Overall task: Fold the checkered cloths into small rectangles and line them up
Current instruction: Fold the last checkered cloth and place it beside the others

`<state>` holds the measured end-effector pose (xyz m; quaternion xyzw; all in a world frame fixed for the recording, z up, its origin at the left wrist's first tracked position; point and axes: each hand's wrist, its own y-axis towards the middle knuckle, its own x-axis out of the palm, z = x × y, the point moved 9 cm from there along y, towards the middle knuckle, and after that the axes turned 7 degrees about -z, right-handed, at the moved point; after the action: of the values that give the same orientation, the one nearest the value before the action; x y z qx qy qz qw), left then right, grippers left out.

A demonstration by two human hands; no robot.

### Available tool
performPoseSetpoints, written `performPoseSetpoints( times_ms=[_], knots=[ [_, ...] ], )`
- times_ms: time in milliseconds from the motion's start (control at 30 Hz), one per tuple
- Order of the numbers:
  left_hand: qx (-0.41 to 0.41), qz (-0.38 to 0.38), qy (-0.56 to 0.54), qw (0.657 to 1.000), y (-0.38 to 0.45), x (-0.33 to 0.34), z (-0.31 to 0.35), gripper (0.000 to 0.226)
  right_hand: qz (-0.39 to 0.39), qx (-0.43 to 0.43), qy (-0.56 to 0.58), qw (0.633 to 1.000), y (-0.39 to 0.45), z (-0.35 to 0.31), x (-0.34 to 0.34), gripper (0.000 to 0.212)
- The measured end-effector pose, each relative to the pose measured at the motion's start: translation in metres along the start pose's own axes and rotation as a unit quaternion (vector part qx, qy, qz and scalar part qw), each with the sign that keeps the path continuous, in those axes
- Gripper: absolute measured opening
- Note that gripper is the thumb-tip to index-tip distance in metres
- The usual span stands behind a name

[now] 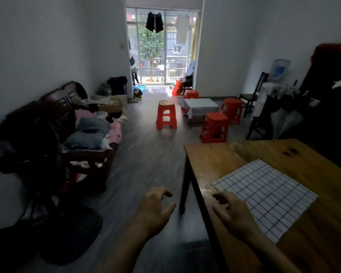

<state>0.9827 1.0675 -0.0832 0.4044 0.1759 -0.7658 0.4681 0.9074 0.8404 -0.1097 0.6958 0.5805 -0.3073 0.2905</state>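
Observation:
A white checkered cloth [268,196] with dark grid lines lies flat and spread out on the wooden table [215,160] at the right. My right hand [232,211] hovers over the table's near left edge, touching or just above the cloth's left border, fingers loosely curled and holding nothing. My left hand [156,207] hangs in the air left of the table, over the floor, fingers apart and empty. Further back, a second checkered cloth [201,105] covers a low table.
Several red plastic stools [165,115] stand around the low table in the middle of the room. A dark wooden sofa [71,123] piled with clothes lines the left wall. Dark chairs and a cluttered stand [268,107] are at the right. A dark bag [71,233] lies on the floor.

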Motion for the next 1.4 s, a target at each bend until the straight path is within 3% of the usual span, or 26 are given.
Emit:
performPoseSetpoints(
  times_ms=[167, 400, 533, 767, 1100, 1400],
  knots=[
    [0.056, -0.053, 0.028, 0.997, 0.077, 0.024, 0.015, 0.023, 0.093, 0.036, 0.041, 0.994, 0.044, 0.048, -0.026, 0.028],
    [0.106, -0.105, 0.073, 0.986, 0.201, 0.043, 0.040, 0.020, 0.153, 0.096, 0.076, 0.981, 0.101, 0.115, -0.057, 0.029],
    [0.140, -0.141, 0.052, 0.979, 0.247, 0.087, 0.071, 0.017, 0.179, 0.151, 0.068, 0.970, 0.093, 0.158, -0.078, 0.029],
    [0.241, -0.278, 0.065, 0.928, 0.278, 0.197, 0.118, 0.021, 0.232, 0.279, 0.060, 0.930, 0.043, 0.224, -0.102, 0.029],
    [0.335, -0.374, 0.065, 0.862, 0.324, 0.278, 0.100, 0.028, 0.240, 0.449, 0.047, 0.859, 0.018, 0.254, -0.064, 0.029],
    [0.372, -0.445, 0.052, 0.813, 0.346, 0.343, 0.056, 0.033, 0.215, 0.572, 0.046, 0.790, 0.015, 0.263, -0.002, 0.034]
  ],
)
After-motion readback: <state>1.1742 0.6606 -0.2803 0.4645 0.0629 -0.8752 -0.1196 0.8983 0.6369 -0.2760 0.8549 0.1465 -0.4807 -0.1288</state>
